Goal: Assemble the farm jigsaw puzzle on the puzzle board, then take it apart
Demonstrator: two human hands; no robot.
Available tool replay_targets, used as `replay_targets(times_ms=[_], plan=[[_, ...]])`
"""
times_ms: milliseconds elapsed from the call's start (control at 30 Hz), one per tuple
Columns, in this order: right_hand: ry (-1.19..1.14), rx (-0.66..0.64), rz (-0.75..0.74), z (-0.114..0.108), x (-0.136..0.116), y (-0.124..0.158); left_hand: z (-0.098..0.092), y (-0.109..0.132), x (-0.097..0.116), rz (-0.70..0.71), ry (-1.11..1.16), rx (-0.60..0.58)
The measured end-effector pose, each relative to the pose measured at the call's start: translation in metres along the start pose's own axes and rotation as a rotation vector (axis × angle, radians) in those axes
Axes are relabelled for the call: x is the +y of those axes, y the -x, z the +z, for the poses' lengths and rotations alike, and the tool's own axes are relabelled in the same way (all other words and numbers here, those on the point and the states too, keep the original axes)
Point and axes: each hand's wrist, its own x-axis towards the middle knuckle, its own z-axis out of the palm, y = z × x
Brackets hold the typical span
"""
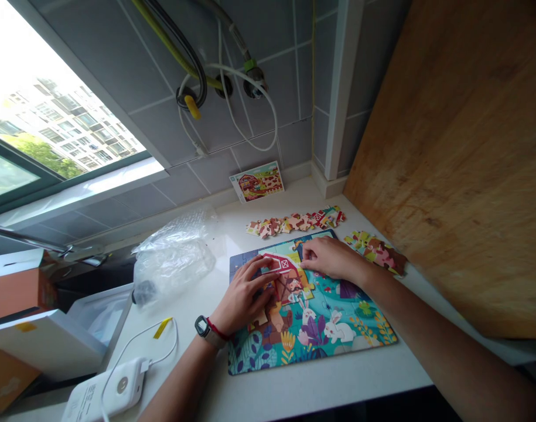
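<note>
A colourful farm jigsaw puzzle [338, 331] lies on the white counter [320, 384], partly assembled. My left hand [246, 293] rests flat on its left part, fingers stretched over the red barn pieces [282, 265]. My right hand [331, 257] presses on the puzzle's upper middle, fingers curled down onto a piece beside the barn. A row of loose pieces [296, 223] lies behind the puzzle. More loose pieces [375, 249] sit to its right. A watch and red string are on my left wrist.
A reference picture card [256, 181] leans on the tiled wall. A crumpled clear plastic bag [173, 255] lies left of the puzzle. A white device with a cable [113, 390] sits at front left. A wooden board [461, 152] stands at right. Boxes [34, 340] are at far left.
</note>
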Motion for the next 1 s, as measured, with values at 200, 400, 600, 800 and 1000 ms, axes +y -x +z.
replay_targets(times_ms=[200,400,600,800,1000], plan=[[0.008,0.005,0.015,0.0001,-0.0011,0.0007,-0.0007,-0.0007,0.0012,0.005,-0.008,0.001],[-0.003,-0.004,0.023,-0.0005,-0.0025,0.0003,-0.0017,-0.0011,0.0018,0.002,-0.008,0.001],[-0.027,-0.012,-0.004,-0.0017,-0.0002,0.0018,-0.0015,-0.0007,0.0009,0.003,0.014,-0.002],[0.035,-0.026,-0.067,-0.0047,-0.0042,0.0055,-0.002,-0.0009,-0.0016,-0.002,0.073,-0.005],[0.084,-0.033,-0.103,-0.0052,0.0003,0.0042,-0.0084,0.0003,-0.0056,-0.114,0.283,0.134]])
